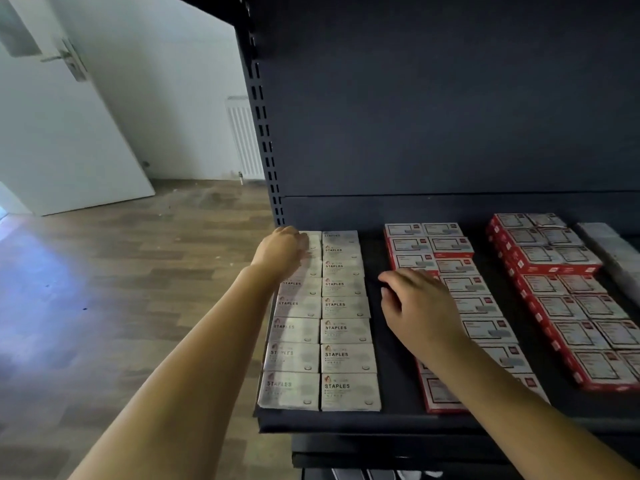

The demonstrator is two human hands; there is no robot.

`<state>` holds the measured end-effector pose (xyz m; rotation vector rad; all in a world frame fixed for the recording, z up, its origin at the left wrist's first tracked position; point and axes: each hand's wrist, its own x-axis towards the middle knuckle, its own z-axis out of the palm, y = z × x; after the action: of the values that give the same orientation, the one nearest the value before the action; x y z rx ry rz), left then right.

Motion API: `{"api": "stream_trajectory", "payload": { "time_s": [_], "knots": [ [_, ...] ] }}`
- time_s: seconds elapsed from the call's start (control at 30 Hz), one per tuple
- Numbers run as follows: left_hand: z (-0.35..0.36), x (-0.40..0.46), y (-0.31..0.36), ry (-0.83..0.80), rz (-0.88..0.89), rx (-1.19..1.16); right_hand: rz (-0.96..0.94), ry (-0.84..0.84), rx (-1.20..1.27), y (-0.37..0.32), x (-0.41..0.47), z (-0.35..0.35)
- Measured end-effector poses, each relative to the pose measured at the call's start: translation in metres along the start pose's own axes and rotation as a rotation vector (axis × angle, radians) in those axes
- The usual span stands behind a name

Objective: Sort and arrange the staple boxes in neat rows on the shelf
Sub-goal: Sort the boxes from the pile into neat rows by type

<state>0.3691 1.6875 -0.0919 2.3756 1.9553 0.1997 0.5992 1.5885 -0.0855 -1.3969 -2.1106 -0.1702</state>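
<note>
On the dark shelf (394,393), white staple boxes (348,327) lie in two rows at left. My right hand (420,310) hovers over the red boxes (481,306) — fingers loosely spread. Farther back, my left hand (282,251) rests on the far white boxes — its finger state I cannot tell.

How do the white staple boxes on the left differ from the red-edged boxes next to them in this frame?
The white staple boxes are pale with "STAPLES" legible on top; the red-edged boxes have red borders round a white label whose text is too blurred to read. The left hand rests on the white boxes at the back, the right hand over the red ones. Both lie flat in two-wide columns on the shelf.
</note>
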Motion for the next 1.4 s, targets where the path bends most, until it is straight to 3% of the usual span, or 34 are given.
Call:
{"api": "stream_trajectory", "payload": {
  "time_s": [0.5,0.73,0.8,0.93,1.03,1.4],
  "knots": [
    [0.009,0.018,0.013,0.116,-0.179,-0.131,0.069,-0.088,-0.006,0.003,-0.009,0.000],
    [-0.003,0.012,0.030,0.105,-0.223,-0.051,0.106,-0.109,0.030,0.006,-0.011,-0.005],
    [-0.013,0.002,0.048,0.142,-0.188,-0.038,0.128,-0.114,0.045,0.010,-0.011,-0.010],
    [-0.026,-0.031,0.098,0.191,0.046,-0.065,0.168,-0.121,0.065,0.023,-0.012,-0.025],
    [-0.029,-0.048,0.136,0.140,0.144,-0.126,0.206,-0.161,0.073,0.036,-0.015,-0.038],
    [-0.017,-0.015,0.259,0.103,0.224,-0.146,0.275,-0.085,0.118,0.153,-0.037,-0.083]
  ]
}}
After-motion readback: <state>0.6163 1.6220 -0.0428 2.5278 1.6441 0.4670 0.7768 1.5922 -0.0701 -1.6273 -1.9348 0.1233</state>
